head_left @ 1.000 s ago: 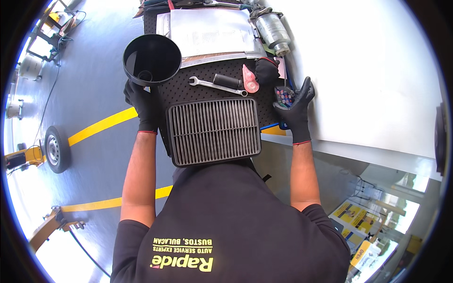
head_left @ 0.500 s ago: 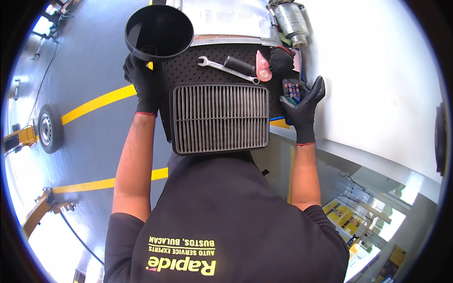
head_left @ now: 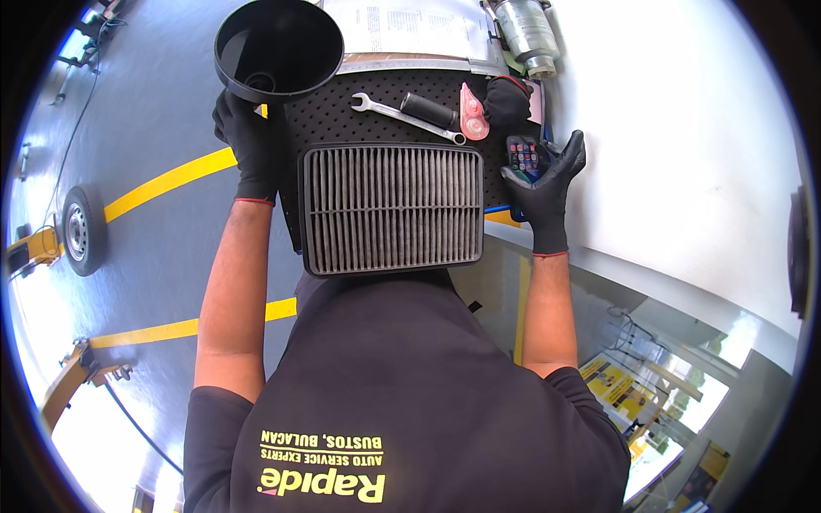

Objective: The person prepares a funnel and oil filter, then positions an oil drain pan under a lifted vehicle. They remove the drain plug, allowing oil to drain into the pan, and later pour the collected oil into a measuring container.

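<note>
My left hand (head_left: 248,144), in a black glove with a red cuff, is closed at the lower side of a wide black funnel (head_left: 308,47). The funnel's round mouth faces up; its lower end is hidden. My right hand (head_left: 547,188), gloved likewise, holds a smartphone (head_left: 522,156) with small coloured icons on its lit screen. Between my hands, at the near edge of a black perforated surface (head_left: 333,107), lies a rectangular pleated air filter (head_left: 393,208) with greyish, dirty folds.
Beyond the filter are a combination wrench (head_left: 402,117), a black socket (head_left: 429,109), a pink correction tape dispenser (head_left: 472,113) and a bunched black glove (head_left: 506,103). Farther off lie a printed sheet (head_left: 410,30) and a metal canister (head_left: 526,34). A wheel (head_left: 81,231) stands on the left floor.
Everything in view has shifted slightly up and left together. Both hands keep their holds on the funnel and the smartphone.
</note>
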### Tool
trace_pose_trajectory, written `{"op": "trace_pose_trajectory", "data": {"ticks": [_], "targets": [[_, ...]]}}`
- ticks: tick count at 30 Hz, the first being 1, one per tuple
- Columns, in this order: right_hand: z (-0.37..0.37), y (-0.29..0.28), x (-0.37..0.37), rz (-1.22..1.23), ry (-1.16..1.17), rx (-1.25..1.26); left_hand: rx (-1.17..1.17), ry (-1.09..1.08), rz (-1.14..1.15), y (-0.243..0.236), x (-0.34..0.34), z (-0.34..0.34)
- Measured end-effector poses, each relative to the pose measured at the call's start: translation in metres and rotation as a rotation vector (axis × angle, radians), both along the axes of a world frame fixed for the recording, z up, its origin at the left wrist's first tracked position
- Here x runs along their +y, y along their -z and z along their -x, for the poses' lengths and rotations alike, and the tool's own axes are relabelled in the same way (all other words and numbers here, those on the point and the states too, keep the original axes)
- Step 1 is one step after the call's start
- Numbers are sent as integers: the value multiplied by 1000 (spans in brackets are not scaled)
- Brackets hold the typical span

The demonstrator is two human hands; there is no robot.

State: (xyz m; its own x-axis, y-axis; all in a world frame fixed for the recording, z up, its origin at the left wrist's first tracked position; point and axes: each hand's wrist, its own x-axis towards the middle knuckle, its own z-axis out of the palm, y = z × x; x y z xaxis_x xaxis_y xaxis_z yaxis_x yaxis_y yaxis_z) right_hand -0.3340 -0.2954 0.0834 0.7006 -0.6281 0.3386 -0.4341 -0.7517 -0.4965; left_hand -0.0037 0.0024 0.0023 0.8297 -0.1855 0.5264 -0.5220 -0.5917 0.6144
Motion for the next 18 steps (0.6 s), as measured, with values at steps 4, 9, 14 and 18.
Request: {"op": "trace_pose_trajectory", "data": {"ticks": [4, 9, 14, 18], "targets": [[0, 0, 0, 27, 44, 19, 45, 13, 2, 1, 0, 0], [2, 3, 3, 42, 21, 23, 25, -4, 0, 1, 0, 1], [5, 4, 4, 62, 5, 13, 20, -11, -12, 0, 0, 0], [6, 1, -1, 20, 1, 26, 22, -12, -14, 1, 0, -1]]}}
